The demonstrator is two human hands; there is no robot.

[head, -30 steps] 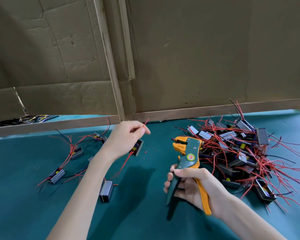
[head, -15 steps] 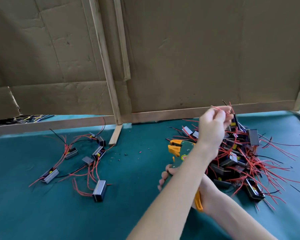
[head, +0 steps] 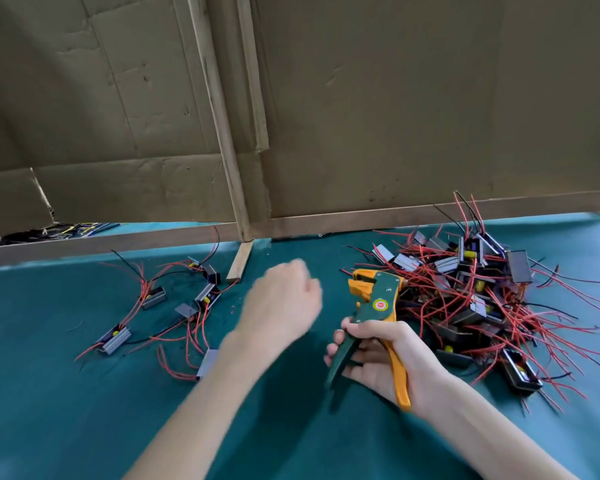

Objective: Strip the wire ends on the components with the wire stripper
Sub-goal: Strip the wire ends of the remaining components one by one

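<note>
Right hand (head: 378,358): lower middle of the frame, fingers wrapped round both handles of the wire stripper (head: 378,301). Head points up and away and the handles are spread, so it looks ready to take a wire. I'd keep it parked right there and bring the wires to it.

Left hand (head: 281,306): centre frame, just left of the stripper head, and pretty motion-blurred. The fingers look curled in, but I honestly can't tell if it's pinching a wire or nothing.

Desk (head: 66,420): green cover. A few red insulation crumbs lie near the middle, worth brushing aside now and then.

Small group of components (head: 207,296): left of centre, spread out, probably the done ones. Keep them well apart from the rest.

Big pile of components (head: 478,303): right side, just behind the stripper, red leads all tangled. Tease one unit free, pinch a lead near its tip, feed it straight in, and squeeze once.

Cardboard wall (head: 395,98): across the back.
</note>
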